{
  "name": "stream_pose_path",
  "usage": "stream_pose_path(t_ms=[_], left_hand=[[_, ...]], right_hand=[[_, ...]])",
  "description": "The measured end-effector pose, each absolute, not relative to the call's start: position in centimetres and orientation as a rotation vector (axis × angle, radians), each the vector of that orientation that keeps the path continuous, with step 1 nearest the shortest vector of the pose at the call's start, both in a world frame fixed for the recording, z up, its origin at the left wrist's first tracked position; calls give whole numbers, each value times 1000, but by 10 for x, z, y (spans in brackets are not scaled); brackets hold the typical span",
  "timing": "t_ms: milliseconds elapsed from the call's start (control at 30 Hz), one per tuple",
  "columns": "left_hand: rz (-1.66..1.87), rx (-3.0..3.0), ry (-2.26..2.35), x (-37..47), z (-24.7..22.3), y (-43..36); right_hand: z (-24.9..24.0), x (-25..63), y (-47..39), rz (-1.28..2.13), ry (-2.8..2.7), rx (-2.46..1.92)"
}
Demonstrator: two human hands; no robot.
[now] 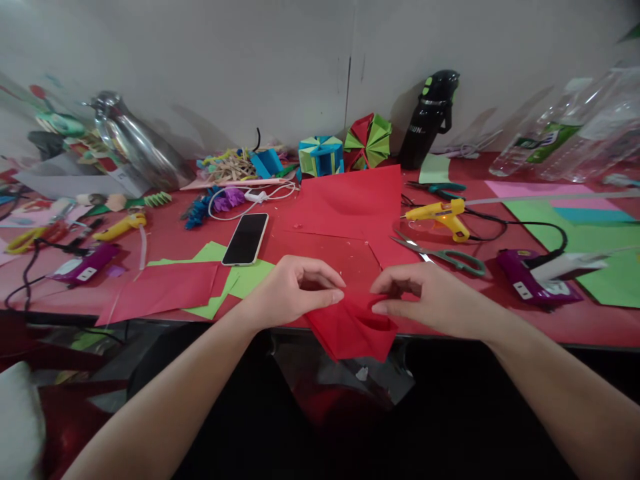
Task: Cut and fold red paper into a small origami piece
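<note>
A folded piece of red paper [353,333] hangs partly over the front edge of the table, with creases and a pocket-like opening at its right. My left hand [295,290] pinches its upper left part between thumb and fingers. Close by on the right, my right hand [425,297] has its fingers curled, with a gap between thumb and fingertips. Its thumb is at the paper's upper right; whether it touches is hard to tell, red on red. Beyond both hands lies a large flat red sheet [350,200].
Scissors [460,260], a yellow glue gun [443,217] and a purple power strip [535,280] lie to the right. On the left are a phone [245,239], red and green sheets [170,290] and another glue gun [120,227]. Folded paper shapes [320,157] and a black bottle [427,123] stand behind.
</note>
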State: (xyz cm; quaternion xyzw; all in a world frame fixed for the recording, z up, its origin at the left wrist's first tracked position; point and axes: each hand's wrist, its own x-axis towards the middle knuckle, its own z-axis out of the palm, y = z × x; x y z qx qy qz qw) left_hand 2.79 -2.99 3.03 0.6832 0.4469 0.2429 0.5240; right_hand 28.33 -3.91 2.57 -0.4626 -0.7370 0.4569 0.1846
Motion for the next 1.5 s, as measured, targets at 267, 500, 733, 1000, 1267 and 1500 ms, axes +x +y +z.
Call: stream_pose_path(t_ms=[267,500,733,1000,1267,1500], left_hand=[[668,1601,1116,29,32,-33],[671,1601,1117,28,31,-31],[731,1610,1144,24,32,-27],[1025,1455,1204,13,24,-14],[1169,1242,1179,15,18,-9],[1206,1172,1198,21,21,-11]], right_hand=[[19,283,-32,1475,-1819,-1303],[25,283,-33,1388,-1953,-1312],[20,285,-31,1401,-1866,-1308],[19,291,-29,1617,-1803,-1290],[12,277,-31,1638,-1452,-1183],[12,270,-32,1391,-1423,-1301]])
